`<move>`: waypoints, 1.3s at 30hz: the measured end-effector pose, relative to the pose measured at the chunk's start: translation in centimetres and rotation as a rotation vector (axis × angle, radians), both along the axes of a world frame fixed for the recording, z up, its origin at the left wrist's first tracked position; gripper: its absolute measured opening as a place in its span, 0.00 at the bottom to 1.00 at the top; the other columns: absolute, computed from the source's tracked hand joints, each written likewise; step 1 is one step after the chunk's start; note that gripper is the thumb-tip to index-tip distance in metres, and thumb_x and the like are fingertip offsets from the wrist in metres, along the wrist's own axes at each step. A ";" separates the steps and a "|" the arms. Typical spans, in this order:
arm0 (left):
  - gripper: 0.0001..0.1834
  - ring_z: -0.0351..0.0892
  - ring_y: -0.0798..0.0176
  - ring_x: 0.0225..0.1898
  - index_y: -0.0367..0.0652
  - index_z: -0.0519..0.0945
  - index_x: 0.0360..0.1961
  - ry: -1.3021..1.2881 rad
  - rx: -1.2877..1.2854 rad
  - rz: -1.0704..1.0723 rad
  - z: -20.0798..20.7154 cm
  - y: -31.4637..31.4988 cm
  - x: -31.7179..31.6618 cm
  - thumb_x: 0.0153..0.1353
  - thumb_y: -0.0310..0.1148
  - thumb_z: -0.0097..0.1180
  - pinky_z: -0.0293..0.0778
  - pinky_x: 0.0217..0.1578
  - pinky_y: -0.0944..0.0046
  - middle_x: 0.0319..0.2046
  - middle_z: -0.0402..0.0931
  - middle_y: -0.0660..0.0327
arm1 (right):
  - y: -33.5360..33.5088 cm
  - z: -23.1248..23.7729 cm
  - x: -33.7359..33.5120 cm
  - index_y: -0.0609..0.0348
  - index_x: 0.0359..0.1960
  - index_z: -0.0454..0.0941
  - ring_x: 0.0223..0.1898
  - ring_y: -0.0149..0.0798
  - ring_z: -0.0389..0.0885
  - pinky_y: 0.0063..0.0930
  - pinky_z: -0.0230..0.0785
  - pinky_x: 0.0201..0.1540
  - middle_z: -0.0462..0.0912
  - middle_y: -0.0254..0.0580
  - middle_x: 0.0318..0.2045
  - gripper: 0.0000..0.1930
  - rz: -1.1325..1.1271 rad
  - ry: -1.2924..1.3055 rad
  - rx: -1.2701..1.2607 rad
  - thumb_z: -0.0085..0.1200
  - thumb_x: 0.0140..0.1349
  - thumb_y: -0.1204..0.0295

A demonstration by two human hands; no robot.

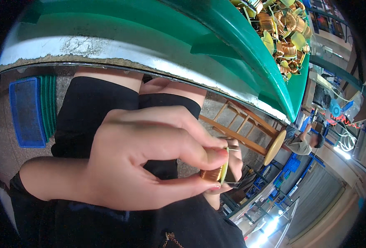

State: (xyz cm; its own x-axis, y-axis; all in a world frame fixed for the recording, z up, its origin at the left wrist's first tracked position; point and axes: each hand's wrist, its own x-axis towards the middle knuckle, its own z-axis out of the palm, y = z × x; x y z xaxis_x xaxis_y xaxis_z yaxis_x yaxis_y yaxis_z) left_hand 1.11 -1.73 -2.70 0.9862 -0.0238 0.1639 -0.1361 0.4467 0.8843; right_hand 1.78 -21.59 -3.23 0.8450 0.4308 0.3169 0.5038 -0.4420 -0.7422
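Note:
My left hand (137,159) reaches in from the left with its back showing. Its thumb and fingers pinch a small copper-wound coil (211,174), which has a pale yellow-green disc (225,167) on its right side. A thin wire end sticks out past the disc. Just beyond the coil, my right hand (235,162) is curled close to it. Most of that hand is hidden behind the coil and the left fingers, so what it grips does not show. Both hands are over my lap, below the table edge.
A green plastic bin (249,53) on the white-edged table (108,51) holds many copper coils (286,25) with yellow-green pieces. Blue and green trays (27,111) are at the left. A wooden stool (249,128) is at the right, with another person (303,142) farther back.

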 end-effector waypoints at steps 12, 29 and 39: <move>0.13 0.80 0.63 0.31 0.38 0.80 0.28 -0.064 0.031 0.066 -0.2 -0.4 -0.3 0.38 0.18 0.68 0.77 0.30 0.72 0.37 0.79 0.53 | 0.7 0.0 0.2 0.61 0.29 0.70 0.27 0.42 0.68 0.38 0.66 0.33 0.72 0.45 0.26 0.26 -0.013 -0.058 -0.093 0.39 0.63 0.47; 0.12 0.80 0.63 0.31 0.39 0.80 0.27 -0.168 0.012 0.096 -0.6 -1.1 0.0 0.39 0.18 0.68 0.78 0.29 0.71 0.36 0.79 0.54 | 0.2 -0.5 1.2 0.61 0.28 0.70 0.25 0.40 0.67 0.35 0.65 0.30 0.71 0.42 0.23 0.25 0.067 -0.107 0.115 0.39 0.64 0.48; 0.12 0.80 0.62 0.31 0.38 0.81 0.27 -0.143 0.004 0.057 -0.1 -0.7 -0.2 0.39 0.18 0.68 0.78 0.30 0.70 0.36 0.79 0.53 | 0.0 -1.9 1.4 0.60 0.27 0.70 0.29 0.43 0.70 0.37 0.66 0.37 0.73 0.44 0.25 0.23 0.039 -0.070 0.089 0.38 0.65 0.51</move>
State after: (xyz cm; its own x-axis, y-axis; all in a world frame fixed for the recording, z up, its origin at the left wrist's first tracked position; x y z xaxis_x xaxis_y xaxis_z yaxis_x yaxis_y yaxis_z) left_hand 0.94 -2.41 -2.84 0.9525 0.0302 0.3032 -0.2860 0.4311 0.8558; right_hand 3.21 -21.64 -5.14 0.8026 0.4306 0.4128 0.5712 -0.3551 -0.7401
